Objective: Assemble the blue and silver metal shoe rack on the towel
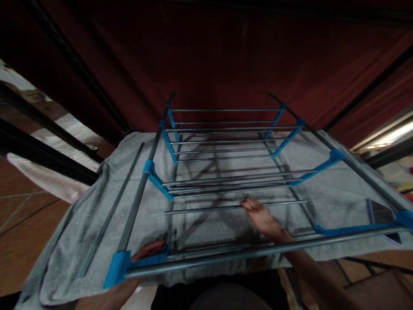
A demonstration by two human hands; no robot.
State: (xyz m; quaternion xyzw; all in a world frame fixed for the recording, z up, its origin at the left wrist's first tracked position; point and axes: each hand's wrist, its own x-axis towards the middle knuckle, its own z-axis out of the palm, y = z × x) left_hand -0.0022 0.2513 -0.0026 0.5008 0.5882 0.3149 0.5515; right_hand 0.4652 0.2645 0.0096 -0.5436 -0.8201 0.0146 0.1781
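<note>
A rack of grey metal tubes point(226, 255) joined by blue plastic brackets point(329, 165) lies across a grey cloth, with several thin crossbars spanning it. My right hand point(260, 217) reaches over the front tube, its fingers closed around a loose-looking thin metal rod point(200, 210). That rod lies crosswise, short of the side brackets at both ends. At the near left corner my left hand point(150, 249) curls around the blue side bracket point(151, 259); the front tube and bracket hide part of it.
The grey towel-like cloth point(87, 193) covers the work surface. A separate metal tube point(112, 211) lies on it at the left. A phone point(382, 215) rests at the right, under the rack's side. Dark metal posts point(48, 146) and a dark red wall point(219, 56) stand around.
</note>
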